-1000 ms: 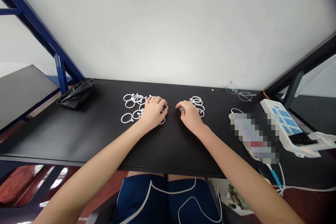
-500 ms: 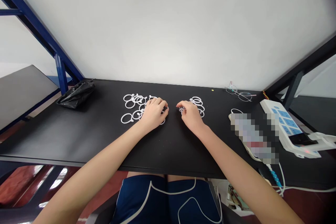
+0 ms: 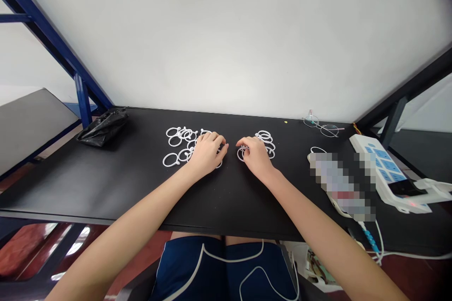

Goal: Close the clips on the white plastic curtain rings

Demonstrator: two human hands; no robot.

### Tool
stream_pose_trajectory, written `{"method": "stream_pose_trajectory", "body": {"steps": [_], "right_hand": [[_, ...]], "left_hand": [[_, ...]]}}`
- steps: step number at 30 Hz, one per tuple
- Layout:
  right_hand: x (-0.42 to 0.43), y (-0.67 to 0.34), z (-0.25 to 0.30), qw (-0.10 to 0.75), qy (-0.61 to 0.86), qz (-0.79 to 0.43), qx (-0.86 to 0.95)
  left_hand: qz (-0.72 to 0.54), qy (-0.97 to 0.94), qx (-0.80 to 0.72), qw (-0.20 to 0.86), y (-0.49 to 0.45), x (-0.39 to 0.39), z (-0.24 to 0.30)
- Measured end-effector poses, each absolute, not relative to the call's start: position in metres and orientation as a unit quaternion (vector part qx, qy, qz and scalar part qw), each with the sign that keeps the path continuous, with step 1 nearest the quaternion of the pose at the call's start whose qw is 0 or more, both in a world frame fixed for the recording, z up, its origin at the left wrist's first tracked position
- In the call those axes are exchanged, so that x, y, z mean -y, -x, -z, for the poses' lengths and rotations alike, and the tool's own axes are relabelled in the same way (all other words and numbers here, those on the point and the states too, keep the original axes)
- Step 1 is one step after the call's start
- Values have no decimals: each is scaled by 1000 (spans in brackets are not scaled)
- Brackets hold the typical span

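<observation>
Several white plastic rings (image 3: 178, 143) lie scattered on the black table (image 3: 123, 174). My left hand (image 3: 206, 153) rests on the right edge of this group, its fingers curled down over a ring. A smaller heap of white rings (image 3: 266, 140) lies to the right. My right hand (image 3: 254, 154) sits at the heap's left side, with its fingers pinched on a white ring (image 3: 241, 154) that rests on the table.
A crumpled black plastic bag (image 3: 103, 125) lies at the table's back left. Glasses (image 3: 323, 125) sit at the back right. A white and blue power strip (image 3: 384, 164), a blurred object (image 3: 341, 183) and cables occupy the right side. Blue frame struts (image 3: 81, 99) rise at left.
My right hand has shifted slightly left and a white ring now shows under its fingertips. My left hand has barely moved.
</observation>
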State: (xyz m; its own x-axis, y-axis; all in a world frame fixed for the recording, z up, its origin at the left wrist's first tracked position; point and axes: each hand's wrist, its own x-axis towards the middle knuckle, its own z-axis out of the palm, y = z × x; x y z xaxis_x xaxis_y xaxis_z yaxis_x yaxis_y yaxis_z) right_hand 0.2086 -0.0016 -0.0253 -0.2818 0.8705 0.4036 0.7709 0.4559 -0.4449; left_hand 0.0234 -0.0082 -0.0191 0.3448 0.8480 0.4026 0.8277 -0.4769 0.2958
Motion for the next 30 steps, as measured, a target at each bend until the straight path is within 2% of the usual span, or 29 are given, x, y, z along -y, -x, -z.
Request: {"method": "stream_pose_trajectory", "body": {"steps": [9, 19, 30], "right_hand": [[2, -207, 25, 368, 477, -75, 794], [6, -202, 23, 490, 418, -60, 763], [13, -199, 19, 499, 415, -67, 758]], "left_hand": [[-278, -814, -509, 22, -25, 11, 16], [-371, -829, -418, -7, -23, 11, 7], [-353, -842, -407, 25, -26, 13, 11]]}}
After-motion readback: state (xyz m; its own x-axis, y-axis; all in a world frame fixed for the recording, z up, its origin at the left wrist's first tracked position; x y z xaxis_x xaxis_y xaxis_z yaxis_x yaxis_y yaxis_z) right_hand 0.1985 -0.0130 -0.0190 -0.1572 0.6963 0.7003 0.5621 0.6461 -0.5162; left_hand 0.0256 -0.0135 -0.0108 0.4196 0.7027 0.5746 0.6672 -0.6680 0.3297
